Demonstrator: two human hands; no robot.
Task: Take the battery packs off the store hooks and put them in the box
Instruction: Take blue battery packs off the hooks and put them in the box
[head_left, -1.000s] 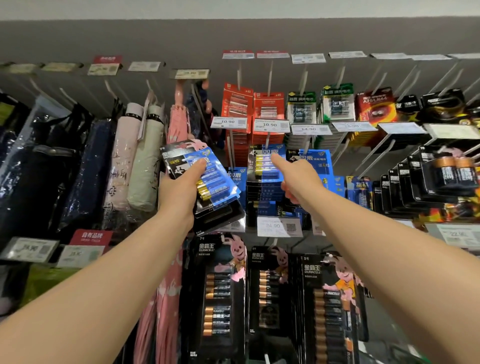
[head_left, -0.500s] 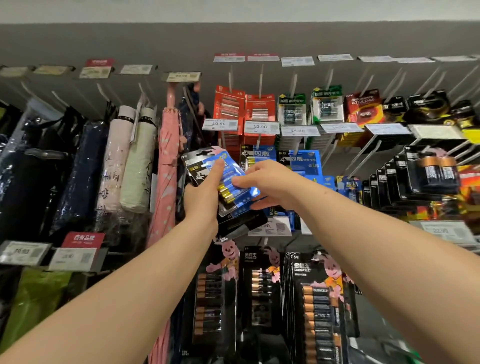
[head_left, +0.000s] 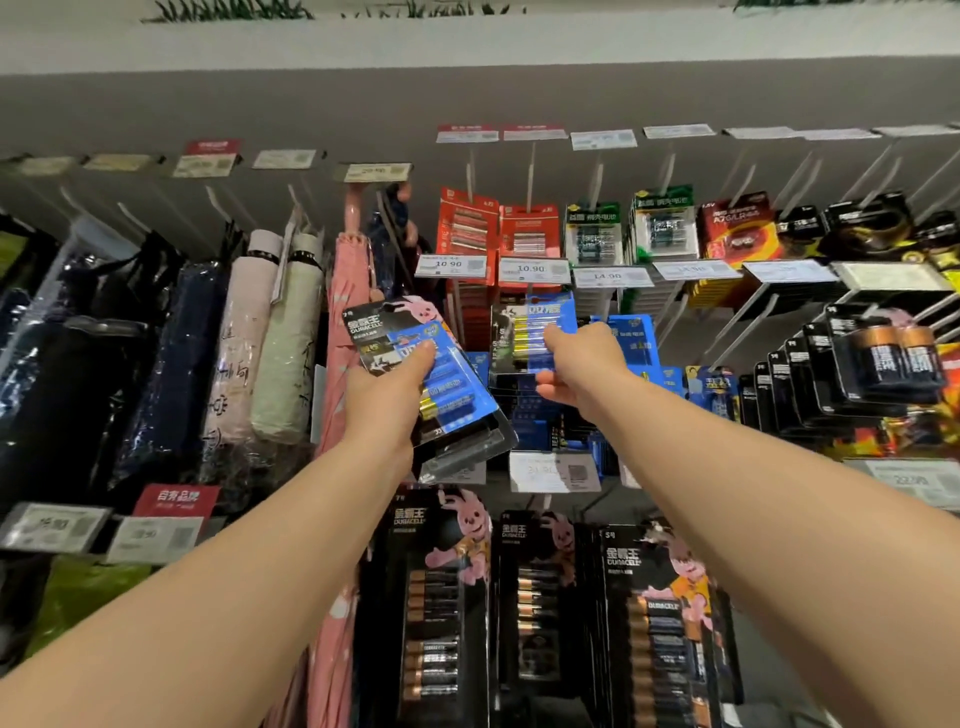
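A: Store pegboard wall (head_left: 311, 109), grey, rows of hooks with price tags (head_left: 530, 269). Head view only.

B: Left side?

A: Folded umbrellas (head_left: 283, 338) hang on the left, a pink one (head_left: 345, 312) beside the batteries. Red packs (head_left: 467, 228) and green packs (head_left: 662, 223) on the top row, black Duracell packs (head_left: 441, 597) on the bottom row, big-cell black packs (head_left: 883, 358) to the right.

B: Left hand?

A: left hand (head_left: 387, 395) grips a stack of battery packs (head_left: 441, 384), tilted, off the hooks, in front of the pink umbrella and the hook rows. Blue card on top, black Duracell card behind it. Thumb pressed on the blue face, fingers curled behind the stack, hidden.

B: Right hand?

A: right hand (head_left: 582, 364) is at the blue pack (head_left: 540, 327) at the front of a middle-row hook. Thumb lies on the front of the card, fingers curled under and behind its lower edge. Looks like a pinch on it. Pack upright, at the hook; cannot tell if the hole is on the peg.

B: More blue ones?

A: Yes, another blue row (head_left: 631, 338) just right of that hand, touching its knuckles in the picture.

B: Box?

A: Out of frame.
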